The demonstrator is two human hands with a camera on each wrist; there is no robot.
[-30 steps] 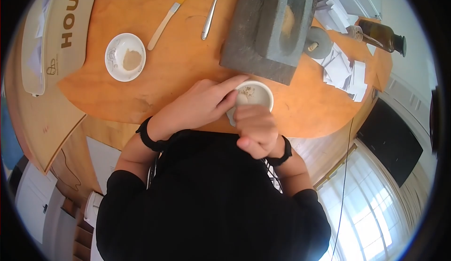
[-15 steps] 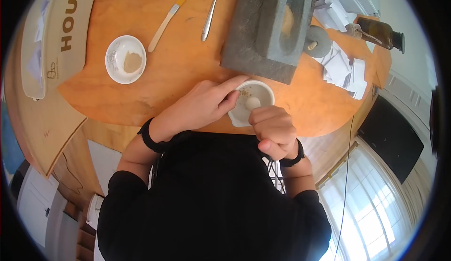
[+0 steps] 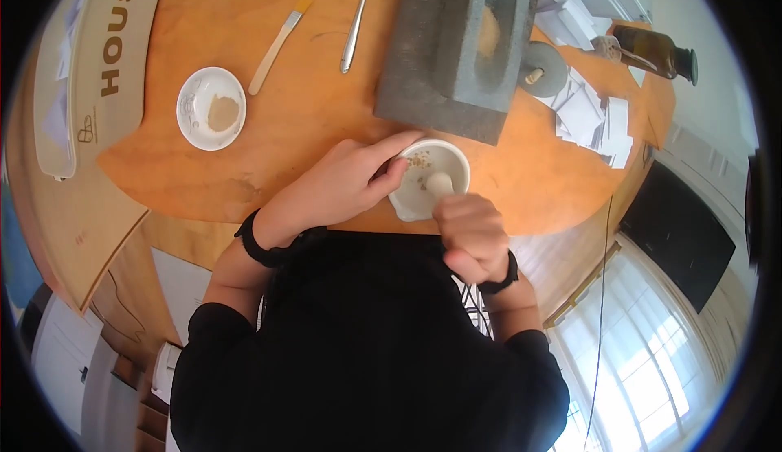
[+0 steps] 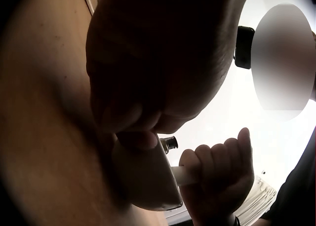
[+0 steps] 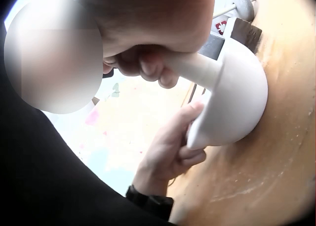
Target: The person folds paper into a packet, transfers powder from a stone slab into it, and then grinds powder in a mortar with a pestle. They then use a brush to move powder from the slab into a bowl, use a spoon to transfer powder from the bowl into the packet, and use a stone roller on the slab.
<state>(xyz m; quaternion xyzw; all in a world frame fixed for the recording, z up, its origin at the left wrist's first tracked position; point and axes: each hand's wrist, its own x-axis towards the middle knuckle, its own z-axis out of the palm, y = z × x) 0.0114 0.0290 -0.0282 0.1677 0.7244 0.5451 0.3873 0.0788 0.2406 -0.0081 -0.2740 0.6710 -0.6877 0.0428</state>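
A white mortar [image 3: 458, 159] with a pouring lip stands near the table's front edge, small brown bits [image 3: 419, 160] scattered on its inner wall. My left hand [image 3: 346, 177] holds it at the left, thumb at the rim and fingers along the outer wall. In my right hand [image 3: 472, 236], curled fingers grip the handle of a white pestle [image 3: 440, 182], whose rounded head is down inside the bowl. From the right wrist, the pestle [image 5: 197, 70] slants into the mortar [image 5: 242, 92]; the handle's upper end is hidden in the fist.
Behind the mortar sits a grey stone block [image 3: 399, 98] with a hollowed trough, beside a stone disc [image 3: 547, 57]. Leftward lie a spoon [image 3: 352, 41], a flat brush [image 3: 277, 51] and a white dish [image 3: 189, 114] of tan powder. Folded papers [image 3: 578, 114] and a brown bottle [image 3: 648, 51] are at right.
My right hand and the pestle have moved rightward across the mortar, uncovering more of its inside. The left hand keeps its hold on the rim.
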